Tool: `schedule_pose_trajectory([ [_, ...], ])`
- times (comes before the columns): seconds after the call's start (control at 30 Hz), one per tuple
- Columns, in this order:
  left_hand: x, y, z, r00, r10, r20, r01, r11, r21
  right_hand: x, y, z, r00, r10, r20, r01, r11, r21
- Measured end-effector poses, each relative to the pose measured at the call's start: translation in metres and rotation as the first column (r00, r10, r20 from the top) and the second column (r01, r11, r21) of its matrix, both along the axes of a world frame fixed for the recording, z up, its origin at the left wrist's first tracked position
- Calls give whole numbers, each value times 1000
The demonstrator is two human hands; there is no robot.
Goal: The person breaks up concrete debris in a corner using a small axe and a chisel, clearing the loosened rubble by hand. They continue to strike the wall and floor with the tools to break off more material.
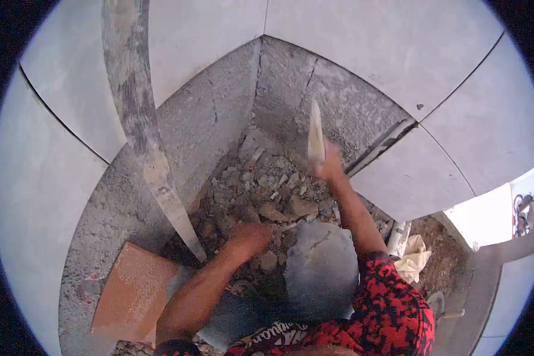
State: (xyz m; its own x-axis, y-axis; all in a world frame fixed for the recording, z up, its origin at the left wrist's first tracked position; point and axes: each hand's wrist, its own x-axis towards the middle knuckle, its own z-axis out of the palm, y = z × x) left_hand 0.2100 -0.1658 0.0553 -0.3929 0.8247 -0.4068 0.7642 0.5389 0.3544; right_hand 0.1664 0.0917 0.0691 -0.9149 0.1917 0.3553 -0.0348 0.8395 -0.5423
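Observation:
My right hand (329, 161) is wrapped round a pale, pointed, wood-like piece (315, 130), raised over the rubble near the rough grey wall. Lower and to the left, my left hand (252, 240) is closed low over the broken stones (279, 181). A thin light rod (288, 226) sticks out at its right side, close to my knee; blur hides how the fingers meet it. Between my arms, the knee (321, 264) in faded blue cloth rests over the debris.
A long worn wooden board (139, 118) leans down to the rubble at the left. An orange-brown tile (130, 293) lies lower left. Large pale tiles (409, 178) line the walls. A white pipe (399, 237) and cream cloth (414, 259) are at the right, near a trowel-like tool (438, 305).

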Motion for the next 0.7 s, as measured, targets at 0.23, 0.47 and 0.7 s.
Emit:
schedule_pose_trajectory([
  [0.23,-1,3,0,998,60,23,-59,998,-36,3,7,-5,997,-35,65,32,999,41],
  [0.47,4,-1,-2,1000,18,20,-18,999,-38,-21,32,-41,902,-206,380,133,969,209],
  [0.7,-3,-9,8,1000,-18,16,17,997,70,-5,9,-20,1000,-8,19,7,996,84],
])
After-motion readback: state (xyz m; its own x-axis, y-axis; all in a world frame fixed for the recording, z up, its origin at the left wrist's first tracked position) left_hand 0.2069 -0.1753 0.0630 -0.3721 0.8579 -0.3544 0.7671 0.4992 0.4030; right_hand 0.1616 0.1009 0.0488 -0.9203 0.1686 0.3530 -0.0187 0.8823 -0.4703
